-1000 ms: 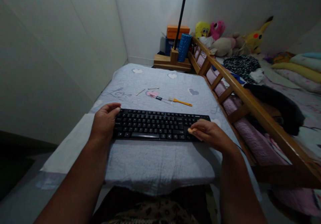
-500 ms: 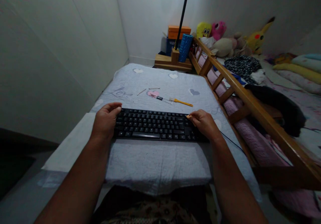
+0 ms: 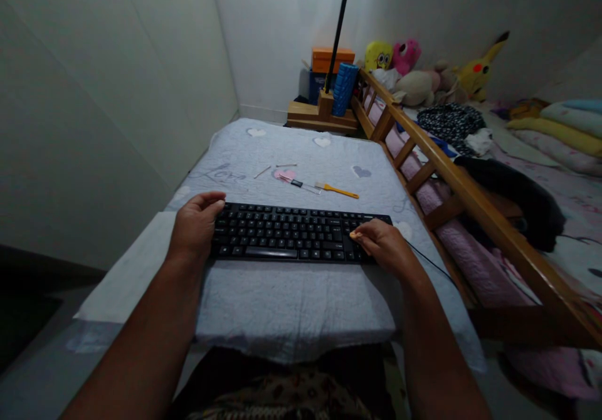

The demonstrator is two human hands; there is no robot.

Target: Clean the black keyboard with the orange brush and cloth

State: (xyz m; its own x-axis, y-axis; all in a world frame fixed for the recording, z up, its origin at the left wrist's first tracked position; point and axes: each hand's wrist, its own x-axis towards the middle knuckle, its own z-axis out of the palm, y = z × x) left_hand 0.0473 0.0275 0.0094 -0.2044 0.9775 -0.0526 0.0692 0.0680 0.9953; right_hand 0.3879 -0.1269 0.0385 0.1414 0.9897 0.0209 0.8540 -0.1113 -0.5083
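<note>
A black keyboard (image 3: 282, 233) lies lengthwise on the cloth-covered table in front of me. My left hand (image 3: 195, 227) grips its left end, thumb on the near side and fingers curled over the edge. Between the thumb and fingers of my right hand (image 3: 384, 242) is a small tan-orange piece (image 3: 354, 236), perhaps sponge. That piece is at the keys left of the number pad, and the hand covers part of the pad. Beyond the keyboard lie a yellow-handled brush (image 3: 341, 192), a thin wire tool with a dark middle (image 3: 296, 183) and two cotton swabs (image 3: 262, 172).
A black cable (image 3: 430, 261) runs from the keyboard's right side toward the wooden bed rail (image 3: 437, 163). Soft toys and bedding lie beyond the rail. At the table's far end stand a black pole (image 3: 339, 28), a blue roller (image 3: 345, 89) and an orange box (image 3: 333, 60).
My right hand has moved toward me with the small piece, from the keyboard's upper rows to lower ones, uncovering its top right corner. My left hand keeps its grip. The view has shifted slightly.
</note>
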